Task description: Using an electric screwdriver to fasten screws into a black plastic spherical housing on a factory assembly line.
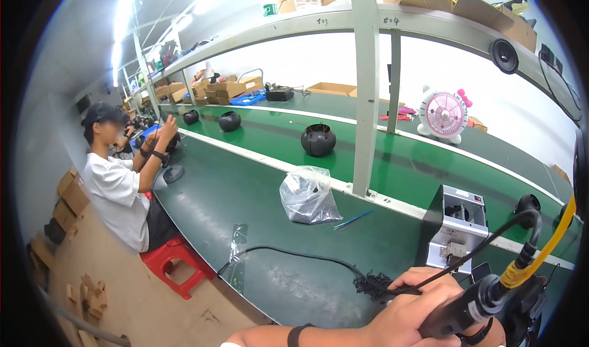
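Left hand (pixel 389 321), half-curled, by black pile (pixel 370 284) toward tabletop's (pixel 307 295) near edge; right hand (pixel 496 332) mostly behind black tool (pixel 460 311). Can't tell either's grip.

**Handwritten Marks and Small Labels**

Dark handwritten characters stood on the white shelf beam (pixel 334 22), on either side of an upright post (pixel 363 95). More small dark handwriting marked the front of the silver machine (pixel 453 232). A pale label sat on the black cylindrical tool (pixel 460 313), its print too small to read.

Black cable (pixel 308 253) partly hidden by fingers (pixel 410 278)
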{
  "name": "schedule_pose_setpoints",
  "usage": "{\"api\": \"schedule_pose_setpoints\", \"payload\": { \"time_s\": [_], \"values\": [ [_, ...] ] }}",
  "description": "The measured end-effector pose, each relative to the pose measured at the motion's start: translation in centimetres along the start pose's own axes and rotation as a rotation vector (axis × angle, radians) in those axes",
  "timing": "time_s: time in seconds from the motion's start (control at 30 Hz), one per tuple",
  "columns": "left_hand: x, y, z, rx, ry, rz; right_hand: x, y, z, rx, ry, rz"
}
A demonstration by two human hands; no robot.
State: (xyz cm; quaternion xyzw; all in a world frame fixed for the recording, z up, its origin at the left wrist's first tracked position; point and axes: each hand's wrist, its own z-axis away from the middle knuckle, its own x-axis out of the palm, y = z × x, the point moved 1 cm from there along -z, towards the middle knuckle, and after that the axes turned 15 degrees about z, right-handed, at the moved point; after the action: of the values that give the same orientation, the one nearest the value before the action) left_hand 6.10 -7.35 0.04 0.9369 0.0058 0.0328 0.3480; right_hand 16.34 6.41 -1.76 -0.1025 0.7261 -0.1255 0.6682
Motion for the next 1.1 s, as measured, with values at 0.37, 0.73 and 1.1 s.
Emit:
{"api": "schedule_pose_setpoints", "payload": {
  "time_s": [0.37,0.73,1.1],
  "values": [
    [-0.8,0.1,-3.0,-0.315,0.105,0.275,-0.4,-0.2,0.5,0.104,0.198,-0.263],
    [-1.5,-2.4,4.6,-0.668,-0.01,-0.415,-0.2,1.3,1.5,0.398,0.106,-0.443],
    [-17.3,3.6,2.4,-0.851,0.294,-0.025,5.5,2.5,0.6,0.298,0.515,-0.867]
  ]
}}
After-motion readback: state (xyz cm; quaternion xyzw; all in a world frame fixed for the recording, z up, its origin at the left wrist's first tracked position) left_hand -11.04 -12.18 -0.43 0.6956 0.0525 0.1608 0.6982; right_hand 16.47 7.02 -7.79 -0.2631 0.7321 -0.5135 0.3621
